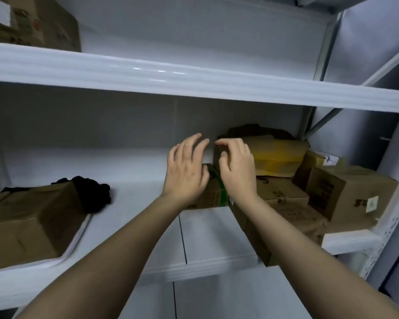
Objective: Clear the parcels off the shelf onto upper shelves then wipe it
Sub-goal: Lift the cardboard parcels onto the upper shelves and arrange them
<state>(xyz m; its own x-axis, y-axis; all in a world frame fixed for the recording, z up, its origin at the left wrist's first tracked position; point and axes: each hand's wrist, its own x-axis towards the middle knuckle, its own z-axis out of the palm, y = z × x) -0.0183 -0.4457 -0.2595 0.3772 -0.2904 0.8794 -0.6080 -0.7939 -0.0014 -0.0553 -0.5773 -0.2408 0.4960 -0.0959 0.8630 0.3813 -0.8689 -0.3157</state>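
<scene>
Smooth white shelf (pixel 134 194): both hands' grips released beside creased cardboard parcels (pixel 283 199).

White metal shelving unit (pixel 194 81) filled the view, boards glossy under overhead light. Grey back wall (pixel 101 120) lay beyond the hands, in shadow. Perforated upright (pixel 387 240) and diagonal brace (pixel 346 104) stood right of them.
</scene>
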